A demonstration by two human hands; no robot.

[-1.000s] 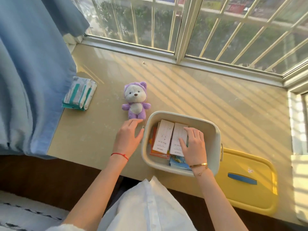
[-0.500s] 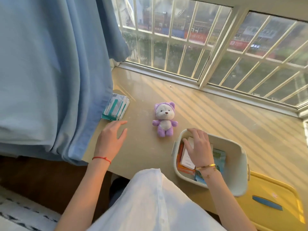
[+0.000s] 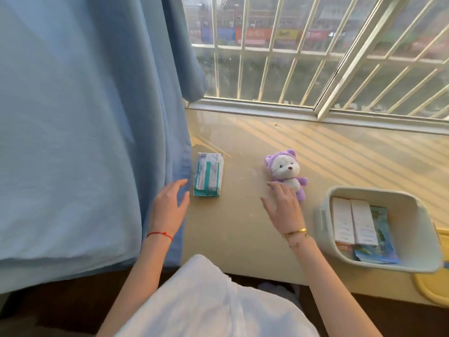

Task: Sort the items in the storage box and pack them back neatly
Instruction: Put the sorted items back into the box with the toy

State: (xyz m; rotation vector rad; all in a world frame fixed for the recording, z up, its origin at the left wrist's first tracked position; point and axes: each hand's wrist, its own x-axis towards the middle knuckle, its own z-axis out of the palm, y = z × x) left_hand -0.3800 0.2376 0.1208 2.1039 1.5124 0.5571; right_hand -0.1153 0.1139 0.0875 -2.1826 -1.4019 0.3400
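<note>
The storage box [image 3: 413, 215] is a pale, off-white plastic tub with rounded corners and a thick rolled rim; it stands on the beige windowsill [image 3: 243, 227] at the right of the view. Inside it, two white cartons [image 3: 353, 221] with small printed text lie flat side by side, long edges touching, on top of a layer of flat colourful packets [image 3: 381, 251] in blue, green and orange tones. A yellow lid [image 3: 430, 291] lies on the sill partly under the near right corner of the box. The plush toy [image 3: 285, 170], a white bear in a purple hooded suit, sits on the sill to the left of the box, apart from it. The tissue pack [image 3: 208, 176], a white wrapped pack with teal stripes, lies flat further left, just beside the hem of the blue curtain [image 3: 85, 130]. The right hand [image 3: 283, 205] is extended with fingers straight and spread; its fingertips reach the lower body of the plush toy and it grips nothing. The left hand [image 3: 170, 205] is held open, fingers loosely extended, just beside the near left corner of the tissue pack and in front of the curtain; it holds nothing, and contact with the pack cannot be confirmed.
</note>
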